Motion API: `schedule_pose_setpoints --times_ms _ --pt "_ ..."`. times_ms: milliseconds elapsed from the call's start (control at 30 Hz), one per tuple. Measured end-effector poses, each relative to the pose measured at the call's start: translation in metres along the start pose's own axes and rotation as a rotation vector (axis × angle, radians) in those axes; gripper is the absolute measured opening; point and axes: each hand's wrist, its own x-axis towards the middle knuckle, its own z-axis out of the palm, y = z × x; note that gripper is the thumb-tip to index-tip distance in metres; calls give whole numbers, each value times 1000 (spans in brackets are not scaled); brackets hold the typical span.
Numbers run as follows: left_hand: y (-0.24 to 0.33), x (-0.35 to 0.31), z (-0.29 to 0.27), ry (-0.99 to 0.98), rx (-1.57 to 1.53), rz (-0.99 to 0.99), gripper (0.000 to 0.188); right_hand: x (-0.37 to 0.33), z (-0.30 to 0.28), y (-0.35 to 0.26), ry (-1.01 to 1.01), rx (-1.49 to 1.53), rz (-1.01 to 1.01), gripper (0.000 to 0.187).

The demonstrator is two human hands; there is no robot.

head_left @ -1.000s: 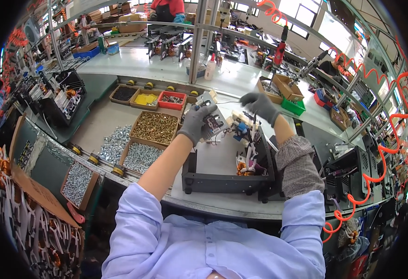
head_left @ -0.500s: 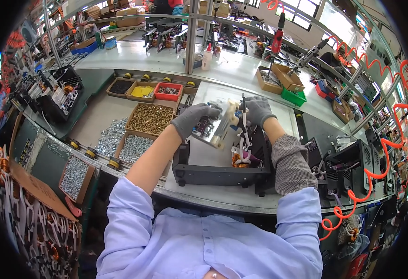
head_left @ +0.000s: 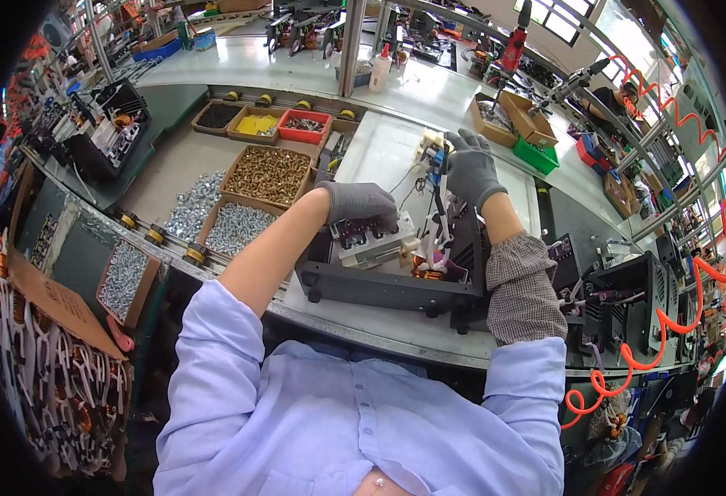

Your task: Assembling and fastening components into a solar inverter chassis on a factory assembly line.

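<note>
My left hand (head_left: 363,205), in a grey glove, has its fingers bent down over a silvery heat-sink assembly with a dark circuit board (head_left: 373,241). That assembly lies tilted within the left part of an open black metal case (head_left: 379,285). At the far right of the case, my right hand (head_left: 472,171), also gloved, is closed at the upper end of a bundle of white and black wires (head_left: 437,202). A cream plastic part (head_left: 431,147) with blue bits is beside its fingertips. Inside the case, a copper-wound coil (head_left: 427,266) sits below the wires.
Boxes of brass fasteners (head_left: 268,175) and silver screws (head_left: 239,229) stand left of the case, beside a loose screw pile (head_left: 193,205). Behind are a red bin (head_left: 303,126) and a white bottle (head_left: 379,70). A red power screwdriver (head_left: 515,51) hangs at the far right.
The heat-sink assembly has come down and toward me into the case, with my left hand over it. My right hand has risen slightly beside the wires. The view has shifted a little.
</note>
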Motion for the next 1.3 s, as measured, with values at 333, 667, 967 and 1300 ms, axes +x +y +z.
schedule_pose_setpoints --times_ms 333,667,967,1300 --pt "34 3 3 221 87 -340 39 -3 9 -3 -39 68 161 41" --pt "28 10 12 65 -56 -279 29 -4 13 -7 93 129 68 32" --pt "59 2 10 -290 -488 -549 44 9 19 6 -138 199 278 61" --pt "25 7 8 432 -220 -390 44 59 45 7 -466 -132 286 76"
